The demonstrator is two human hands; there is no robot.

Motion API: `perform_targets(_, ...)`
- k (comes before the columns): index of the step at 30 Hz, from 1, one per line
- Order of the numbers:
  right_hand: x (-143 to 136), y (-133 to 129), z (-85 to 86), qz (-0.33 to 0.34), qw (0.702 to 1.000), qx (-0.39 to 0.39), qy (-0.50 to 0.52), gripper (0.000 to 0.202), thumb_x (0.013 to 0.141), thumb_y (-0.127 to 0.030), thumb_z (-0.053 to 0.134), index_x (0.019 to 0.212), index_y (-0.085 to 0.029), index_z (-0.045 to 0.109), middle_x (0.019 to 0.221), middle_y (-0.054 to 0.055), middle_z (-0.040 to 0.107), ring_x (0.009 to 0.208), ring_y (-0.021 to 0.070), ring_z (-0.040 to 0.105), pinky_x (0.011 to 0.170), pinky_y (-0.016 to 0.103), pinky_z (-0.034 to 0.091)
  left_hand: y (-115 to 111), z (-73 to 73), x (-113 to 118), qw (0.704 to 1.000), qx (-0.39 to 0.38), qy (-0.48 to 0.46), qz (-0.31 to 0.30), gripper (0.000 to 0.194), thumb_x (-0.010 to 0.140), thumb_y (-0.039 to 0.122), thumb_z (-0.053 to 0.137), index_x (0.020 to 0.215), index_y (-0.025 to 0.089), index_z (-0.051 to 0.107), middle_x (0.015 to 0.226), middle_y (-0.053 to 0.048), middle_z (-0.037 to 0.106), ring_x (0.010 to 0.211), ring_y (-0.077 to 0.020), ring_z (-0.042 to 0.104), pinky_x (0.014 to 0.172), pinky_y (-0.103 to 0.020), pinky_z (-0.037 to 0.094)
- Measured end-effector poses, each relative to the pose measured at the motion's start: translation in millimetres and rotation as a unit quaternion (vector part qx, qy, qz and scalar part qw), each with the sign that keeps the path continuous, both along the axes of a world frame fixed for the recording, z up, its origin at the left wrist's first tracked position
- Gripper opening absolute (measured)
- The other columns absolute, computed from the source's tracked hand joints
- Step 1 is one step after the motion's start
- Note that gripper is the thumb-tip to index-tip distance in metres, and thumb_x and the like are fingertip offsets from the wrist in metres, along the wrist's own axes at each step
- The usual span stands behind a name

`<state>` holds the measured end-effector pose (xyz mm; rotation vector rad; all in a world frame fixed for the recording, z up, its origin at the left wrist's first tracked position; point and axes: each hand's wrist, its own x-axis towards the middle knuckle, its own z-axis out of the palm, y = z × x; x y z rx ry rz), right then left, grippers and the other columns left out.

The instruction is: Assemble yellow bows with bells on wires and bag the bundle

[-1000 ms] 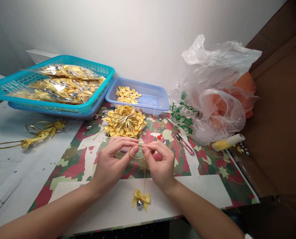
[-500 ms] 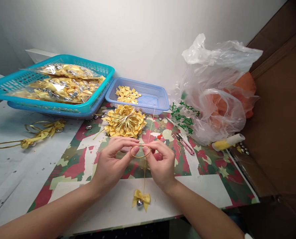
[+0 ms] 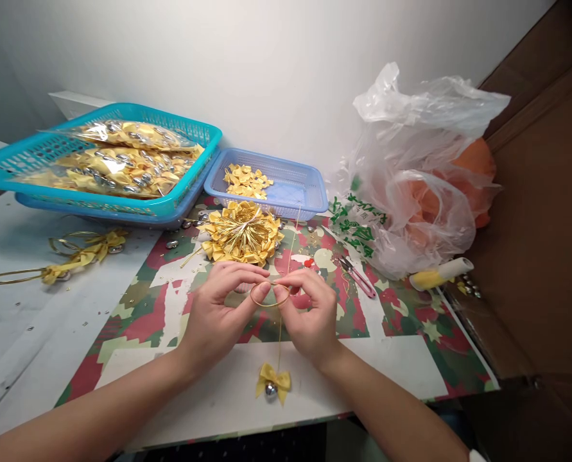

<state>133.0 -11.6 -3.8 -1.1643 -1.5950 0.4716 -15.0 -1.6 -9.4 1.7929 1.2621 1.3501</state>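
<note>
My left hand (image 3: 232, 301) and my right hand (image 3: 309, 305) meet at the middle of the table, thumbs and fingers pinched on a thin gold ring (image 3: 269, 305). From between the fingers a fine gold cord (image 3: 280, 337) runs down toward me to a yellow ribbon bow (image 3: 280, 380) with a silver bell (image 3: 271, 390), lying on a white strip. Just beyond my fingers sits a round bundle of yellow bows with gold cords (image 3: 242, 234). Fingertips partly hide where ring and cord meet.
Bagged bows and bells fill a turquoise basket (image 3: 184, 199) at left. A blue basket (image 3: 309, 186) with loose bows stands behind. Finished-looking bow strings with gold rings (image 3: 78, 260) lie left; pink thread snips (image 3: 360, 279), a spool (image 3: 442, 274) and plastic bags (image 3: 411, 192) lie right.
Both hands stay in nearly the same place, with only small shifts of the fingers around the gold ring. The bow and bell lie where they were.
</note>
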Motion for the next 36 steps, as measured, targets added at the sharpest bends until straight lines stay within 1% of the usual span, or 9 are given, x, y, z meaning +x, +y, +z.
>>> perform_targets(5,1.5,3.9,-0.8,-0.011,1.0,-0.016,-0.002,0.013,0.083,-0.021,0.059,0.071,-0.02,0.063,0.068,0.001,0.065,0.063,0.014,0.053,0.065,0.031,0.044,1.3,3.6,-1.0,0.999,-0.022,0.032,-0.013,0.013,0.085,0.034,0.064,0.079,0.025,0.07,0.091,-0.003,0.071,0.097,-0.0228,0.059,0.082,-0.036,0.046)
perform_targets(8,3.4,4.4,-0.3,-0.013,0.999,-0.03,0.006,0.013,0.082,-0.02,0.058,0.069,-0.019,0.061,0.067,0.0,0.062,0.062,0.0135,0.051,0.064,0.03,0.043,5.6,13.2,-8.6,0.989,-0.064,0.111,-0.073,0.013,0.081,0.036,0.064,0.08,0.023,0.067,0.085,-0.003,0.069,0.087,-0.022,0.06,0.072,-0.033,0.046)
perform_targets(13,4.6,5.5,-1.3,-0.011,0.999,-0.046,0.003,0.013,0.081,-0.021,0.057,0.068,-0.019,0.058,0.066,-0.001,0.058,0.063,0.0132,0.05,0.062,0.028,0.042,5.0,24.7,-20.5,0.904,-0.134,0.288,-0.285,0.017,0.065,0.031,0.074,0.077,0.023,0.065,0.074,0.001,0.063,0.067,-0.0176,0.056,0.058,-0.027,0.04)
perform_targets(17,7.3,12.9,-2.0,-0.016,0.999,-0.051,-0.003,0.014,0.082,-0.023,0.055,0.068,-0.019,0.057,0.066,-0.001,0.058,0.063,0.0128,0.05,0.062,0.027,0.042,-1.9,21.6,-17.0,0.883,-0.116,0.326,-0.318,0.015,0.065,0.026,0.073,0.079,0.023,0.068,0.078,0.0,0.063,0.07,-0.019,0.056,0.062,-0.028,0.038)
perform_targets(20,14.3,10.4,0.4,-0.023,0.994,-0.105,0.004,0.016,0.083,-0.025,0.055,0.069,-0.019,0.057,0.067,0.0,0.058,0.063,0.0129,0.05,0.061,0.026,0.042,-4.8,18.5,-12.7,0.87,-0.114,0.345,-0.333,0.008,0.07,0.022,0.067,0.078,0.024,0.069,0.082,-0.001,0.064,0.073,-0.0196,0.056,0.065,-0.03,0.038)
perform_targets(23,22.1,-15.4,4.8,-0.024,0.983,-0.183,-0.008,0.016,0.083,-0.027,0.056,0.069,-0.019,0.059,0.07,0.001,0.061,0.07,0.0146,0.054,0.064,0.027,0.044,-5.7,17.4,-11.8,0.868,-0.107,0.345,-0.341,0.007,0.072,0.02,0.063,0.075,0.023,0.068,0.085,-0.002,0.066,0.078,-0.021,0.057,0.071,-0.032,0.039)
perform_targets(27,23.9,-78.1,7.0,-0.035,0.972,-0.232,-0.018,0.013,0.082,-0.022,0.059,0.07,-0.019,0.059,0.089,0.005,0.065,0.086,0.0176,0.061,0.071,0.027,0.048,-7.9,18.5,-13.4,0.878,-0.088,0.315,-0.349,0.011,0.072,0.02,0.059,0.079,0.023,0.067,0.085,-0.002,0.065,0.08,-0.0216,0.058,0.073,-0.033,0.039)
perform_targets(30,18.5,-119.7,2.8,-0.066,0.961,-0.267,-0.006,0.013,0.083,-0.021,0.058,0.07,-0.019,0.061,0.092,0.007,0.064,0.076,0.0156,0.062,0.06,0.024,0.049,-11.8,18.4,-11.0,0.883,-0.088,0.292,-0.358,0.011,0.074,0.029,0.063,0.081,0.021,0.066,0.083,-0.002,0.065,0.078,-0.0218,0.058,0.071,-0.033,0.039)
perform_targets(36,5.1,-147.4,-12.0,-0.05,0.936,-0.317,0.142,0.016,0.086,-0.026,0.059,0.073,-0.018,0.062,0.103,0.011,0.064,0.087,0.0183,0.067,0.062,0.023,0.057,-20.1,13.4,-1.8,0.871,-0.086,0.32,-0.363,0.005,0.077,0.025,0.065,0.073,0.021,0.064,0.077,-0.001,0.067,0.077,-0.0219,0.059,0.07,-0.033,0.039)
